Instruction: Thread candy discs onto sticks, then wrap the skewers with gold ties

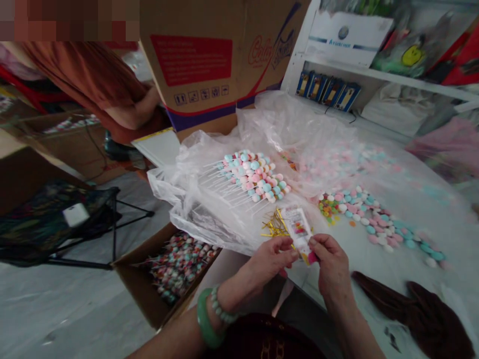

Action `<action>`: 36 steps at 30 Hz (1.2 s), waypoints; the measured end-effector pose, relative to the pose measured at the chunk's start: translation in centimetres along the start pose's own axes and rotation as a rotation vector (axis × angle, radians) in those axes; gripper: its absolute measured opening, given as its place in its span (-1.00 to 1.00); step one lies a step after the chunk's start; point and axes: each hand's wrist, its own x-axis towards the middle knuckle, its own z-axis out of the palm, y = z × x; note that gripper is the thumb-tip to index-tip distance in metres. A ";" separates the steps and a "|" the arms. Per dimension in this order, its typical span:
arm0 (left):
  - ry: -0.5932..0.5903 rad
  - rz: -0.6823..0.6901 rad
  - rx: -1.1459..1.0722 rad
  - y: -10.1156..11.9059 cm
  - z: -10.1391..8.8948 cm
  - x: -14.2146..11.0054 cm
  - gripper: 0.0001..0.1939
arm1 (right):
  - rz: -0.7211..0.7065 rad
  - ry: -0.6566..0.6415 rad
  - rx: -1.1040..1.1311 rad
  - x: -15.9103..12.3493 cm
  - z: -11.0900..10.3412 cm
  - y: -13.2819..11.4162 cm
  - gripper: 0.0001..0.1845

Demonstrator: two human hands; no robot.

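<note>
At the table's front edge, my left hand (270,260) and my right hand (330,260) both pinch the lower end of a small, clear printed packet (298,224). What is inside the packet is too blurred to make out. A green bangle (208,319) and a beaded bracelet are on my left wrist. Just beyond my left hand lies a loose bunch of gold twist ties (275,225). Farther back, a pile of white sticks with pastel balls (254,174) rests on a clear plastic sheet (202,199).
Loose pastel discs (385,224) lie scattered to the right on the white table (337,239). A dark brown cloth (430,314) is near the front. Below left stands a carton (142,294) of balled sticks. A large cardboard box (202,60) and a person's orange sleeve (112,80) are behind.
</note>
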 end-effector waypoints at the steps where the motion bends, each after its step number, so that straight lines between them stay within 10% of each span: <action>1: -0.003 0.002 -0.072 -0.2 0.0 0.3 -0.56 | -0.010 -0.032 -0.015 -0.5 0.8 -0.2 -0.82; 8: 0.224 0.006 -0.173 -1.0 -1.5 2.2 -0.66 | -0.103 -0.106 -0.182 -1.3 3.7 0.8 -0.82; 18: 0.233 -0.020 -0.420 -1.4 -3.6 1.8 -0.71 | -0.040 -0.267 -0.305 -1.1 4.3 0.5 -0.76; 22: 0.396 0.015 -0.451 -0.6 -6.0 0.5 -0.70 | -0.036 -0.262 -0.302 1.2 8.1 -0.3 -0.80; 29: 0.492 0.073 -0.469 -0.8 -7.9 -1.2 -0.65 | 0.373 -0.193 0.097 5.0 16.4 -0.6 -0.91; 36: 0.566 0.090 -0.396 -0.8 -8.2 -1.9 -0.71 | 0.305 -0.088 0.203 4.6 13.6 -0.7 -0.82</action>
